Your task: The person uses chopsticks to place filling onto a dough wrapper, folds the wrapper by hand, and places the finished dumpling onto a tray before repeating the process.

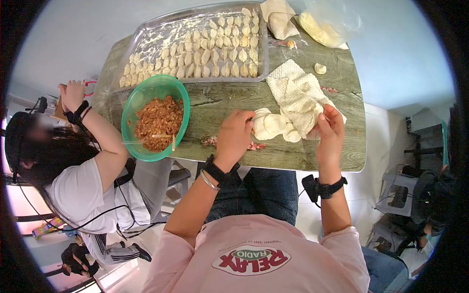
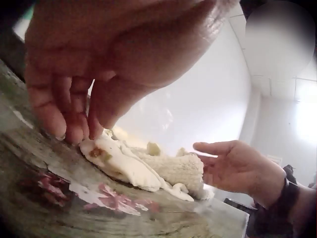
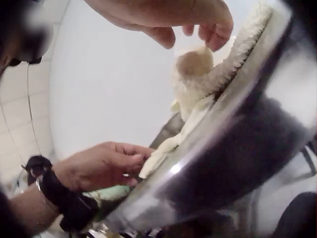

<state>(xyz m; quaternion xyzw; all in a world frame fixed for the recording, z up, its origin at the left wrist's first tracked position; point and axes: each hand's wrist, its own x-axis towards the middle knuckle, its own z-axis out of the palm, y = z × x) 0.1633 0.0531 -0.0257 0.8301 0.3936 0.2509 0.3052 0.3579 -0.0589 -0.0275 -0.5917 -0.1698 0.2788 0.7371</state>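
Round white dumpling wrappers [image 1: 267, 125] lie overlapping on the wooden table, left of a crumpled cream cloth [image 1: 293, 88]. At the left end of these wrappers, my left hand [image 1: 234, 136] pinches the edge of one between thumb and fingertips. A smear of filling [image 2: 99, 152] marks the dough beside those fingertips in the left wrist view. My right hand [image 1: 330, 132] is at the near right corner of the cloth, thumb and fingers apart. In the right wrist view its fingers [image 3: 216, 34] hang close over the cloth.
A green bowl [image 1: 184, 124] of meat filling with sticks in it stands left. Behind, a metal tray [image 1: 264, 53] carries rows of dumplings. A dough piece [image 1: 320, 68], a cloth bundle [image 1: 279, 19] and a plastic bag [image 1: 325, 27] are back right. Another person [image 1: 83, 171] sits left.
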